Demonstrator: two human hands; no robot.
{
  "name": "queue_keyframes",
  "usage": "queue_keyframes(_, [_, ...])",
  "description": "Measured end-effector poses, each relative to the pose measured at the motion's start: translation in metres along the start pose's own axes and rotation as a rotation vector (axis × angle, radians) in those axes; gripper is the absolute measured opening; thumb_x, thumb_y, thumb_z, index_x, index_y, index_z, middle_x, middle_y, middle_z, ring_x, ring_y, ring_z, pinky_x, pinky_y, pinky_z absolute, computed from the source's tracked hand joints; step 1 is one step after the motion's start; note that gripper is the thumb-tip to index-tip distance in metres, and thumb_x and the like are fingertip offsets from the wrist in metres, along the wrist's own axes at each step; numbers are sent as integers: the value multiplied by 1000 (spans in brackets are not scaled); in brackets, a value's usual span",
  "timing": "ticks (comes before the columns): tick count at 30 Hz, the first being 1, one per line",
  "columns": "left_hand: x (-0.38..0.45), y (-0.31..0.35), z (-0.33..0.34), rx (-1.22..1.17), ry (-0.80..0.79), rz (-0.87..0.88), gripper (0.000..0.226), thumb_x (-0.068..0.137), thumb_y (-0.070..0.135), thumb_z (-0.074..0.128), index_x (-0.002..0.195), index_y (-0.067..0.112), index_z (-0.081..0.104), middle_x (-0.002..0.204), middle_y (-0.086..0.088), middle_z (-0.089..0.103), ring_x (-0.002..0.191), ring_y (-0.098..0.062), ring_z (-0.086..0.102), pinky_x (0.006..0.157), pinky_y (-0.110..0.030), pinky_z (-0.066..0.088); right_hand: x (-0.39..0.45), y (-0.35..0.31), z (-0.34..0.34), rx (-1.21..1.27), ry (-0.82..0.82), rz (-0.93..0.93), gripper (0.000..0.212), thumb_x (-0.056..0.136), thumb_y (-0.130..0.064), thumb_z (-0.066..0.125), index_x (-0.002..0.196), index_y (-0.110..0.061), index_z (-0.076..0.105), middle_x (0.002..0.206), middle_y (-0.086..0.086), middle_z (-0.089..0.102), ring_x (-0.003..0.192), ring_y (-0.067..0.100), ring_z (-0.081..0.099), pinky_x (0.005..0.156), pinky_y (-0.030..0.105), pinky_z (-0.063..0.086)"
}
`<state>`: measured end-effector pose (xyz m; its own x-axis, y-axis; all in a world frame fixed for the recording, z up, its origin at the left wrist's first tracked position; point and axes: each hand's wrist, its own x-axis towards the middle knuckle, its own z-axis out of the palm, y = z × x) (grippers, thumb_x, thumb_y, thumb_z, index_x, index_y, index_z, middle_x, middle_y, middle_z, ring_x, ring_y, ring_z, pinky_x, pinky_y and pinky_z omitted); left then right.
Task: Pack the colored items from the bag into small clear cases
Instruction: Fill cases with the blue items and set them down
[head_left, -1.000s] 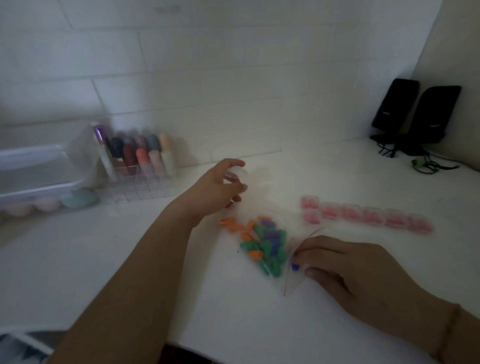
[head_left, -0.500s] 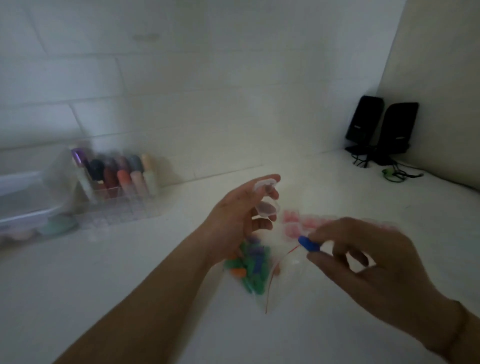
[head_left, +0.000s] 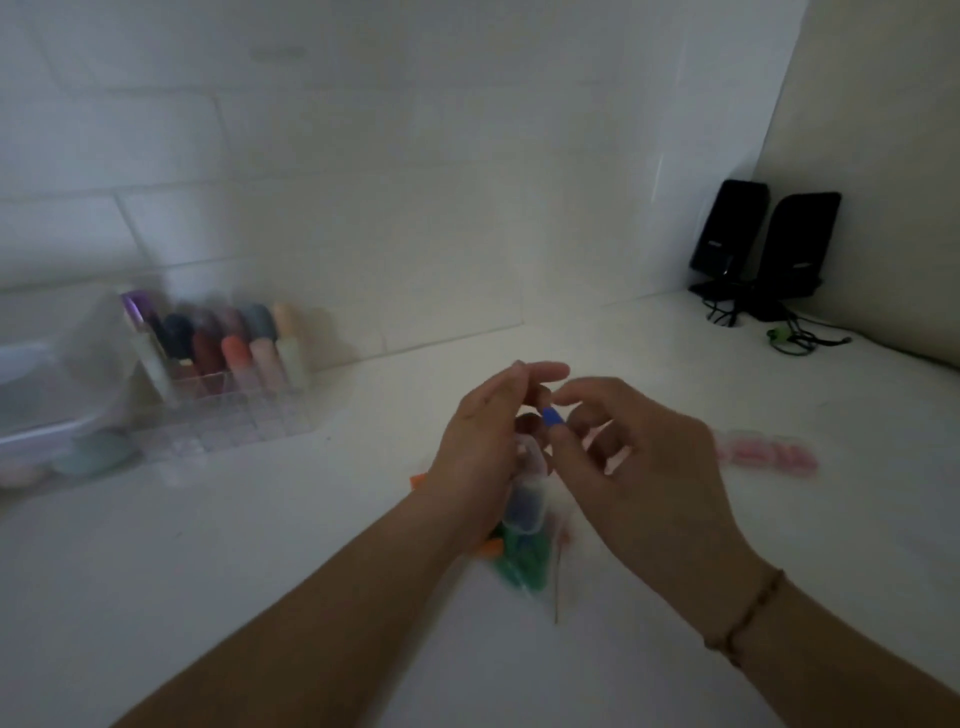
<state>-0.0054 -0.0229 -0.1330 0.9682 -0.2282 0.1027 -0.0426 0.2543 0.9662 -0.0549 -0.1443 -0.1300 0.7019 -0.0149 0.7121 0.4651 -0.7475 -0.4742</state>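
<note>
Blue, small plastic piece (head_left: 551, 417) pinched in right hand (head_left: 644, 467) for loading; small clear hinged case (head_left: 527, 493) gripped in left hand (head_left: 483, 452), above zip bag of coloured pieces (head_left: 522, 564).

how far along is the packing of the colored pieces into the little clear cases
Done: a row of small clear cases with pink contents lies on the white table at right. In hand: the right hand pinches a small blue piece while the left hand holds an open small clear case. Left: the clear plastic bag beneath holds many green and orange pieces, so much remains.
</note>
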Motion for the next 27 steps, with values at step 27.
queue_keyframes(27, [-11,9,2,-101,-308,-72,35,85,16,53,118,11,65,112,-8,72,96,-27,72,76,-26,58,7,24,-22,42,108,170,8,86,-35,65,84,-30,71,79,-17,67,61,10,59,57,28,51])
